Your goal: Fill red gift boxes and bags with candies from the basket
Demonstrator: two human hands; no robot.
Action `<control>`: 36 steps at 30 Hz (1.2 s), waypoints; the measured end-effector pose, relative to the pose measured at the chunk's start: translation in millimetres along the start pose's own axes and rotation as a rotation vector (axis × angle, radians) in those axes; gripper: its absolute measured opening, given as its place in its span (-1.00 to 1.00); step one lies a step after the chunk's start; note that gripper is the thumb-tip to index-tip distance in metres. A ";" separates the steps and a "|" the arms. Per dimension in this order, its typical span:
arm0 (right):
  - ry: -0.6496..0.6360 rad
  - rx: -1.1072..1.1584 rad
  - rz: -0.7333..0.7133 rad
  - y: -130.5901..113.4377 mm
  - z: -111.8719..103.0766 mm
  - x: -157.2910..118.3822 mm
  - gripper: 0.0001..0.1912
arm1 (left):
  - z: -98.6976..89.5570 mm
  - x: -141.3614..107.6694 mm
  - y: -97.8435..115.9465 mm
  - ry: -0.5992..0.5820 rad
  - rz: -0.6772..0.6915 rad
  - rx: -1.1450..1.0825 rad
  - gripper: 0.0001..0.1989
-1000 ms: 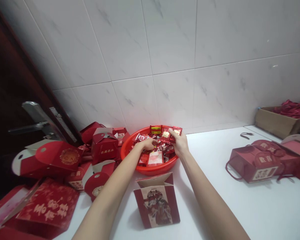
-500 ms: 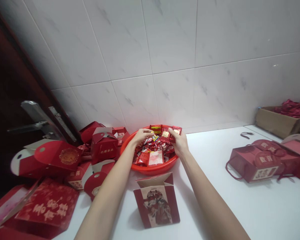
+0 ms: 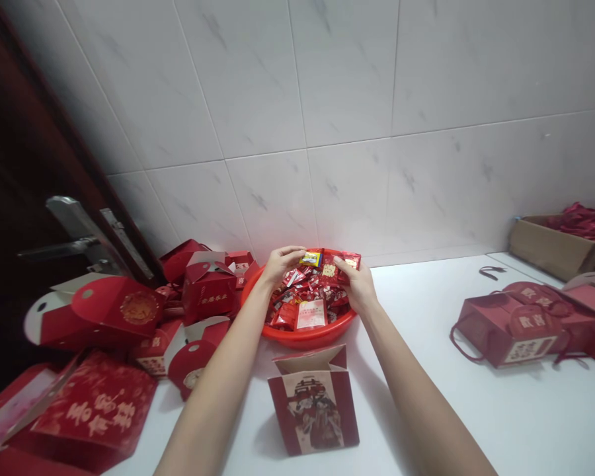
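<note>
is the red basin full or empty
Not empty: wrapped packets lie heaped inside the red basin, hiding its floor; exact fill can't be told.

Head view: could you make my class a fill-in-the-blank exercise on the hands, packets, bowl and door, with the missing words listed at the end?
The left hand holds a small packet that is ____ and blue.
The right hand holds packets that are mainly ____.
In front of the bowl, an open-topped box stands on a ____ tabletop.
The dark door is on the ____ side of the picture.
Missing words: yellow; red; white; left.
</note>
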State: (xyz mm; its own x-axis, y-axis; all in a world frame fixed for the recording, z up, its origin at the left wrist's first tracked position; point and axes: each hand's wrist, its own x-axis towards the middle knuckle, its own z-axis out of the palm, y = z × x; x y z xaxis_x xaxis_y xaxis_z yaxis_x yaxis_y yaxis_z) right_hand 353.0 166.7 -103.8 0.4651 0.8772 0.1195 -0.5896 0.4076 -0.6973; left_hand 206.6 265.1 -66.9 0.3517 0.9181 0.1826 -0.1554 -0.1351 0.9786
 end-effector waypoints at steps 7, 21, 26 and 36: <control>-0.117 -0.145 -0.017 2.7 -2.2 -2.4 -0.53 | 9.2 -46.0 14.9 0.117 0.245 -0.019 -0.52; -0.137 -0.296 -0.057 -1.2 0.0 -7.8 -0.55 | 28.2 -104.6 53.8 0.091 0.394 0.010 -0.66; -0.136 -0.317 -0.065 1.9 -2.3 -5.3 -0.55 | 28.9 -108.3 54.1 0.071 0.416 0.022 -0.68; -0.105 -0.323 -0.127 -1.9 -1.8 -5.6 -0.58 | 29.7 -106.6 49.4 0.065 0.429 0.056 -0.70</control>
State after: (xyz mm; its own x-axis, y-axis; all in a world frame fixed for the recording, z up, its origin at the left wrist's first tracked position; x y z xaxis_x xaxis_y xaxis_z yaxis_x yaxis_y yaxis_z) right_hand 352.7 160.6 -104.5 0.4411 0.8528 0.2795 -0.2851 0.4284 -0.8574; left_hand 188.9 149.5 -35.2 0.2073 0.7956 0.5692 -0.2236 -0.5279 0.8193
